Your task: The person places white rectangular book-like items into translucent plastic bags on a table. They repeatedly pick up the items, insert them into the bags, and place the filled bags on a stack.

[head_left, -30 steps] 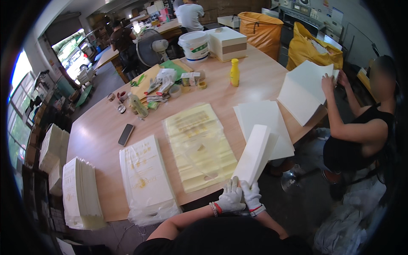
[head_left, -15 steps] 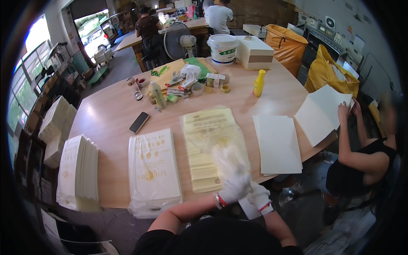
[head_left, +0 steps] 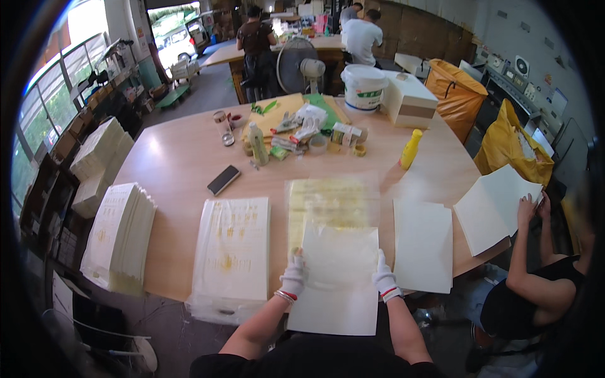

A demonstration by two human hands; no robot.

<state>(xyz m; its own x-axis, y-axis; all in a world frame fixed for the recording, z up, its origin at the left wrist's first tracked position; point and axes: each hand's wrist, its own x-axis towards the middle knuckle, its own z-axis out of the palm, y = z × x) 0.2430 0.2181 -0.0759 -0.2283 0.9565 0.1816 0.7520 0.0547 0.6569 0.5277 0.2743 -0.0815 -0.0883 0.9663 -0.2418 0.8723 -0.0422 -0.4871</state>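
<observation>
We held the white sheet (head_left: 340,293) between our left hand (head_left: 293,275) and right hand (head_left: 384,276), gripping its long edges; its length pointed away from us, toward the yellow bag (head_left: 331,200) on the worktop (head_left: 173,160).

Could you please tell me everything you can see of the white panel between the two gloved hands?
The white panel is plain and roughly rectangular, looking like stiff paper or card, with no print visible on its face. The left hand holds its left edge and the right hand its right edge. It hides the lower part of the yellowish bag. Whether it is single or layered cannot be told.
</observation>
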